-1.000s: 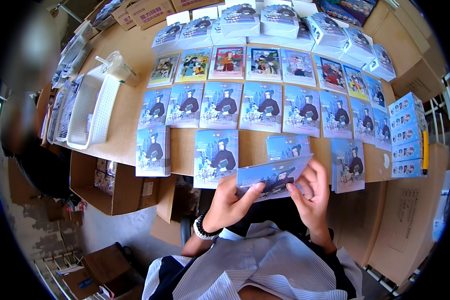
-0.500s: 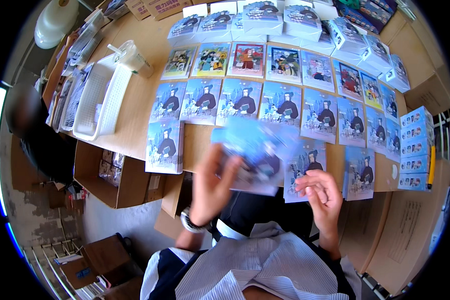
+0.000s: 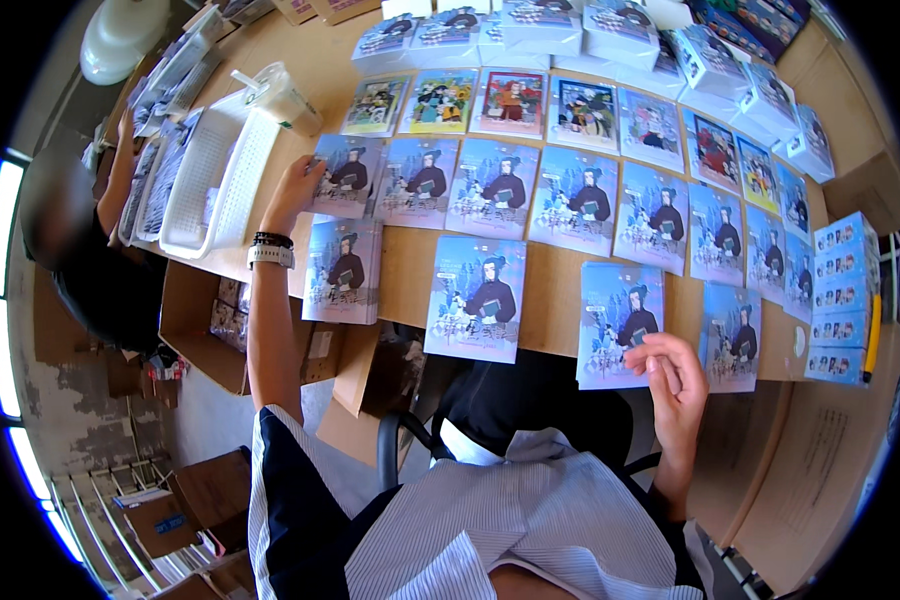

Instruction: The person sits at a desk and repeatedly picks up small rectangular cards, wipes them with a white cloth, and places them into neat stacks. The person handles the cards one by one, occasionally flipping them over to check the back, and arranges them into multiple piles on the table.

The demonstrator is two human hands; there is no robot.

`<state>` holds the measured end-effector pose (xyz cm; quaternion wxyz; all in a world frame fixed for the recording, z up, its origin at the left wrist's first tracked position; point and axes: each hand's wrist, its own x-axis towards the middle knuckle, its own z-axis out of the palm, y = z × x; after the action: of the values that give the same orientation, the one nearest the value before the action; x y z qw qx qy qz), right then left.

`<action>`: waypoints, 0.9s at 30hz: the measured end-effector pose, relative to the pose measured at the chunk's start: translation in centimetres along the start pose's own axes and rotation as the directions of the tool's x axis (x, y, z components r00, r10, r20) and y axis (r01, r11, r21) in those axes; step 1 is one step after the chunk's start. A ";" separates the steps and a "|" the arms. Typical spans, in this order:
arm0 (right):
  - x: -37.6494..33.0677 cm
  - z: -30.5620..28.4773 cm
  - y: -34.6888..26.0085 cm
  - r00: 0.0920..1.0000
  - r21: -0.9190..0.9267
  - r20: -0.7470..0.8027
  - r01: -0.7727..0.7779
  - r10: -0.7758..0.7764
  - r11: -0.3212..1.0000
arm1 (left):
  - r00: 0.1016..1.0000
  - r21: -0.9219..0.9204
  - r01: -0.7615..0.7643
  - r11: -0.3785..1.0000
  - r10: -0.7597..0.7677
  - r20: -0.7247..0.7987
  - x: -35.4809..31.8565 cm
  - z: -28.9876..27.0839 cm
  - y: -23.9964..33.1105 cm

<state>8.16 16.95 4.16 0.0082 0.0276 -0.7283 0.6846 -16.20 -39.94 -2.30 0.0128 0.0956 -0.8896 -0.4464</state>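
The left hand lies open on a blue booklet toward the desk's left edge, while the right hand, fingers curled, pinches another booklet at the near edge; both look light, thin, glossy, best held by an edge.

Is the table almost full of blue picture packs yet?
Mostly. Two long rows of picture packs already lie flat across the table, and a third row near the edge has four. The left hand rests on the far-left pack of the blue row; the right hand touches a pack in the front row. Gaps remain in that front row.
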 end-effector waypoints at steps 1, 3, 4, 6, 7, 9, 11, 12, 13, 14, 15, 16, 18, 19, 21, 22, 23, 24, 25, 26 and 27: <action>-0.2 -0.4 0.1 0.999 -0.060 -0.051 0.017 -0.020 0.998 | 1.000 0.043 -0.019 0.999 0.018 0.013 1.1 0.3 -0.9; -0.3 -1.5 0.5 0.988 -0.189 -0.146 0.026 -0.054 0.982 | 1.000 0.052 0.009 0.999 -0.008 -0.020 1.6 1.6 -1.6; 0.3 -2.4 -0.4 0.971 -0.454 -0.154 0.095 -0.183 0.886 | 0.999 0.115 0.035 0.993 -0.030 -0.043 1.5 1.9 -1.7; 0.6 -4.8 -0.2 0.921 -0.689 -0.240 0.062 -0.307 0.722 | 0.999 0.177 -0.008 0.984 0.015 -0.036 1.8 0.5 -4.4; 0.8 -6.0 0.5 0.895 -0.759 -0.294 -0.005 -0.335 0.651 | 0.996 0.155 -0.087 0.984 0.086 0.010 2.8 0.3 -6.1; 0.8 -8.1 2.1 0.913 -0.893 -0.289 -0.150 -0.287 0.423 | 0.999 0.281 -0.038 0.959 0.045 -0.020 3.2 -1.4 -8.7; 0.4 -9.3 3.7 0.907 -0.893 -0.372 -0.293 -0.195 0.342 | 0.964 0.441 -0.215 0.871 0.262 -0.048 3.9 -0.8 -8.0; 0.4 -9.5 4.3 0.902 -0.891 -0.392 -0.323 -0.182 0.319 | 0.955 0.543 -0.190 0.818 0.283 -0.091 2.0 -0.6 -6.2; 0.2 -9.4 4.5 0.885 -0.882 -0.432 -0.373 -0.176 0.287 | 0.939 0.628 -0.182 0.757 0.323 -0.118 1.4 1.0 -2.8; 0.4 -9.1 4.7 0.886 -0.882 -0.434 -0.382 -0.162 0.275 | 0.937 0.639 -0.153 0.753 0.316 -0.147 -0.8 0.9 -0.7; 0.4 -9.0 4.5 0.878 -0.863 -0.456 -0.396 -0.145 0.312 | 0.896 0.665 -0.204 0.719 0.411 -0.169 -1.8 1.6 1.3; 0.5 -8.9 3.9 0.870 -0.842 -0.477 -0.411 -0.126 0.350 | 0.845 0.692 -0.250 0.678 0.502 -0.186 -2.7 2.4 3.1; 0.7 -8.4 2.7 0.860 -0.826 -0.493 -0.415 -0.132 0.382 | 0.729 0.703 -0.376 0.603 0.661 -0.177 -5.2 4.4 7.9; 0.6 -8.2 1.9 0.858 -0.835 -0.489 -0.406 -0.161 0.372 | 0.667 0.681 -0.459 0.570 0.728 -0.160 -6.8 5.8 10.8; 0.7 -7.4 0.7 0.867 -0.784 -0.436 -0.236 -0.239 0.574 | 0.678 0.531 -0.604 0.595 0.733 -0.050 -10.9 8.4 17.0; 0.8 -6.4 0.2 0.870 -0.666 -0.400 -0.060 -0.288 0.743 | 0.730 0.370 -0.646 0.668 0.682 0.044 -13.1 9.5 19.6; 0.7 -5.3 -0.3 0.862 -0.499 -0.377 0.120 -0.339 0.858 | 0.757 0.199 -0.654 0.730 0.637 0.148 -15.2 10.6 21.8; 0.6 -4.0 -1.1 0.875 -0.549 -0.280 0.191 -0.394 0.814 | 0.728 0.043 -0.664 0.746 0.634 0.261 -17.0 11.5 23.5; 0.5 -2.7 -0.5 0.865 -0.491 -0.243 0.282 -0.440 0.824 | 0.679 -0.111 -0.646 0.755 0.635 0.368 -18.5 12.3 25.0; 0.4 -1.4 0.1 0.848 -0.431 -0.207 0.368 -0.487 0.824 | 0.562 -0.211 -0.698 0.685 0.705 0.432 -19.3 13.3 25.9; 0.9 -0.1 -0.1 0.814 -0.453 -0.172 0.435 -0.555 0.779 | 0.434 -0.314 -0.727 0.611 0.763 0.480 -20.1 14.2 26.6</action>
<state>7.32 17.02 4.35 0.3040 0.1150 -0.8067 0.4935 -2.22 -9.58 11.62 -0.0561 -0.4446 -0.7852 -0.4275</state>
